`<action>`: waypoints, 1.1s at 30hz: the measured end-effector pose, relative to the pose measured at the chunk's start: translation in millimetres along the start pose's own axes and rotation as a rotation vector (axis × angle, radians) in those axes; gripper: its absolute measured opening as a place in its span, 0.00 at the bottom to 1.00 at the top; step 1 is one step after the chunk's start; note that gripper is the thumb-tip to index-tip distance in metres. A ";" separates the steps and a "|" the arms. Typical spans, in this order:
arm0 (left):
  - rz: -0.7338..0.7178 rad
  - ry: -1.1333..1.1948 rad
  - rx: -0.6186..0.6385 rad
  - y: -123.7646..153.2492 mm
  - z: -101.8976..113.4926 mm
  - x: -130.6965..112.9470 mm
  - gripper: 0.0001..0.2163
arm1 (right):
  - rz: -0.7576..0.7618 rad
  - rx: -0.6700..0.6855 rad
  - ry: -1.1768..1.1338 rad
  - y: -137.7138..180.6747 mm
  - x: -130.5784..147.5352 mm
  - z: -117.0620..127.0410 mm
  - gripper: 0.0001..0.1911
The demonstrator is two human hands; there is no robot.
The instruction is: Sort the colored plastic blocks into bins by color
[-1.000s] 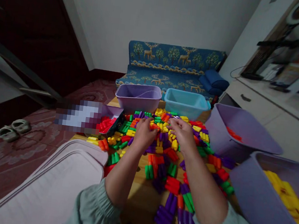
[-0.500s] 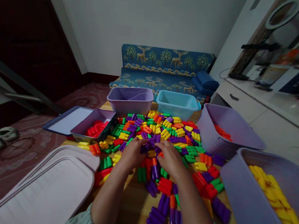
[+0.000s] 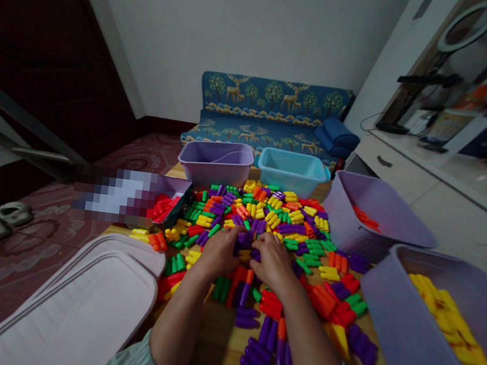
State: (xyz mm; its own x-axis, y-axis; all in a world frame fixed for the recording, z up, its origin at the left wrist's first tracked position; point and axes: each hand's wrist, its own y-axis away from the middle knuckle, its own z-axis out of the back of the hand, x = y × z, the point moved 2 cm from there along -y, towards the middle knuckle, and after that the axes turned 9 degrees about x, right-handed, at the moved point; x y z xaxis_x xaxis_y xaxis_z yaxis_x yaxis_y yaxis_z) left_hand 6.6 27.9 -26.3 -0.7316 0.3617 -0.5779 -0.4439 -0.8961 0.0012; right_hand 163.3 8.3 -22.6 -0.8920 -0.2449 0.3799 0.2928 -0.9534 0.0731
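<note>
A heap of plastic blocks (image 3: 275,216) in purple, green, yellow, orange and red covers a low wooden table (image 3: 224,337). My left hand (image 3: 217,251) and my right hand (image 3: 273,260) rest side by side in the middle of the heap. Both have their fingers curled down around purple blocks (image 3: 246,239) between them. What exactly each hand holds is partly hidden by the fingers. More purple blocks (image 3: 266,351) lie near the table's front edge.
A purple tub (image 3: 216,161) and a light blue tub (image 3: 293,169) stand at the back. At right stand a purple tub with red blocks (image 3: 370,219) and another with yellow blocks (image 3: 443,325). A small box of red blocks (image 3: 168,206) is at left, a white lid (image 3: 81,305) at front left.
Both hands have drawn back from the far middle of the heap toward me and closed on purple blocks. The camera view has shifted slightly.
</note>
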 end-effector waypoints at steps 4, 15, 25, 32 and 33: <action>-0.056 0.048 0.007 -0.1 -2.2 -1.2 0.29 | -0.014 -0.040 -0.030 -0.6 2.2 1.7 0.11; -0.099 0.364 -0.032 -4.4 -2.4 0.9 0.18 | -0.057 -0.004 -0.080 2.5 -0.6 5.5 0.13; 0.022 0.523 -0.023 -5.1 -10.5 5.0 0.19 | -0.102 0.016 -0.144 7.9 -9.6 15.3 0.02; 0.014 0.442 -0.082 -1.3 12.5 1.9 0.14 | -0.210 -0.111 -0.381 5.3 -45.7 19.8 0.04; 0.000 0.417 -0.103 -1.2 14.2 -1.4 0.13 | -0.169 -0.131 -0.484 3.1 -45.4 18.0 0.05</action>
State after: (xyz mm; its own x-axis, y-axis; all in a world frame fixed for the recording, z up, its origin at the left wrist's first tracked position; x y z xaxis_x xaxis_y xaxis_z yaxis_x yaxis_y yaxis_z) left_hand 0.9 32.1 -13.9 -0.4502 0.2459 -0.8584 -0.3747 -0.9246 -0.0684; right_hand 210.9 19.6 -23.0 -0.6527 -0.0057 0.7576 0.0857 -0.9941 0.0663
